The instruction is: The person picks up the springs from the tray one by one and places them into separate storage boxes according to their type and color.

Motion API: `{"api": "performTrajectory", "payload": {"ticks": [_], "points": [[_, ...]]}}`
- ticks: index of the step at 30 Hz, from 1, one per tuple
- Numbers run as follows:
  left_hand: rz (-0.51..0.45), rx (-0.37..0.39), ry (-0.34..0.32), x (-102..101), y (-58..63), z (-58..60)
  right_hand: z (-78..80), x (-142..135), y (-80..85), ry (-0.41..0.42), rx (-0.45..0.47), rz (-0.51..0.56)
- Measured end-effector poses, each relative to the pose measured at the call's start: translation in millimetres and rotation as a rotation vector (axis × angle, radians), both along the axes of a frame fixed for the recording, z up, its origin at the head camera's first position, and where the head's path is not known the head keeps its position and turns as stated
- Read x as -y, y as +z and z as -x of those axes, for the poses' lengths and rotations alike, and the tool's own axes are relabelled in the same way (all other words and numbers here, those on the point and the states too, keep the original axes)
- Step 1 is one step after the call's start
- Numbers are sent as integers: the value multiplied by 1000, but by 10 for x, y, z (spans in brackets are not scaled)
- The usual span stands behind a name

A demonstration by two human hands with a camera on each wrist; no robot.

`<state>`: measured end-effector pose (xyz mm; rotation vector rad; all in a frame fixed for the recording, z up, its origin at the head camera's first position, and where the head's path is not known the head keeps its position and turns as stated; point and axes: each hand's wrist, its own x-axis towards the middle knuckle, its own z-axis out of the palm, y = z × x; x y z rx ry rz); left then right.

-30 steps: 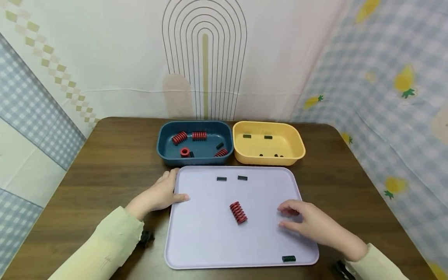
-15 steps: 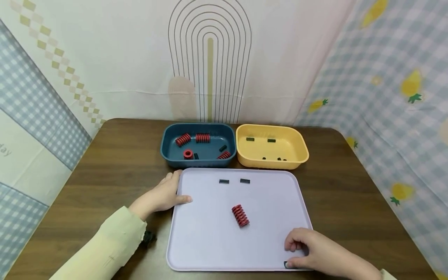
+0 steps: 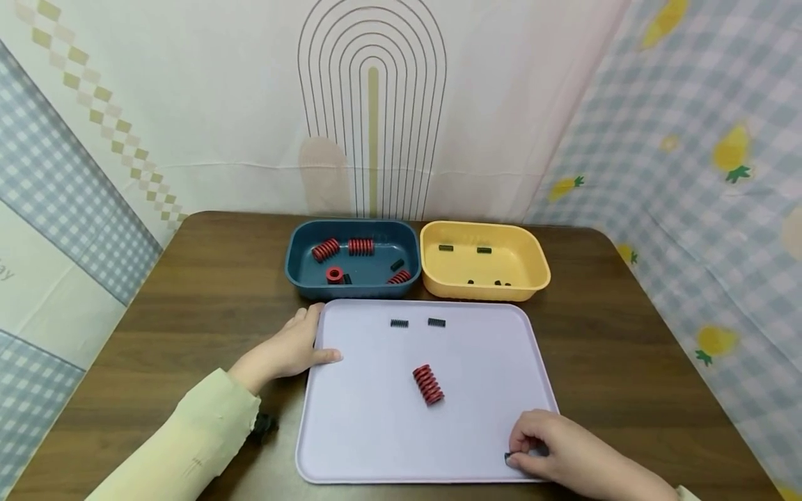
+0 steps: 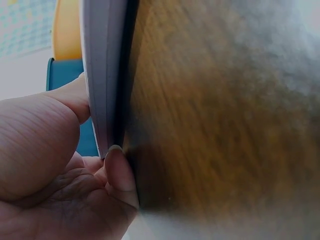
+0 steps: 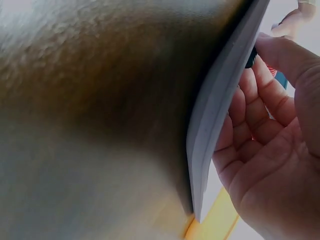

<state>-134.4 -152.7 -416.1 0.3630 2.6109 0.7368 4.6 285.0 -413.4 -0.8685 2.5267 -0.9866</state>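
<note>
A pale lilac tray [image 3: 376, 431] lies on the table. My left hand [image 3: 293, 348] grips its left edge, thumb over the rim; the left wrist view shows the tray edge [image 4: 105, 75] between thumb and fingers [image 4: 120, 175]. At the tray's near right corner my right hand [image 3: 551, 445] pinches a small dark spring [image 3: 508, 458] between thumb and index finger; most of it is hidden. In the right wrist view a bit of that dark spring [image 5: 251, 59] shows by the thumb. A larger red spring [image 3: 429, 385] lies mid-tray. Two small dark springs [image 3: 399, 323] lie near its far edge.
Behind the tray stand a blue bin [image 3: 301, 275] with red and small dark springs, and a yellow bin [image 3: 489, 289] holding several small dark pieces. They sit side by side on the brown table [image 3: 207, 278]. Patterned cloth [image 3: 501, 104] hangs behind and at both sides.
My right hand has come down toward the tray's near right corner and taken hold of the small dark spring lying there. The left hand stays on the tray's edge. The head view shifted slightly.
</note>
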Motion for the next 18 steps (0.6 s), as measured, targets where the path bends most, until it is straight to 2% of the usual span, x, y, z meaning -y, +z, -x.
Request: {"api": "performTrajectory", "payload": {"ticks": [4, 9, 18], "points": [[4, -4, 2, 6, 0, 10, 16, 47, 7, -17, -54, -30], [4, 4, 3, 7, -28, 0, 34, 99, 16, -38, -66, -92], [1, -4, 4, 12, -38, 0, 210, 224, 126, -61, -62, -141]]}}
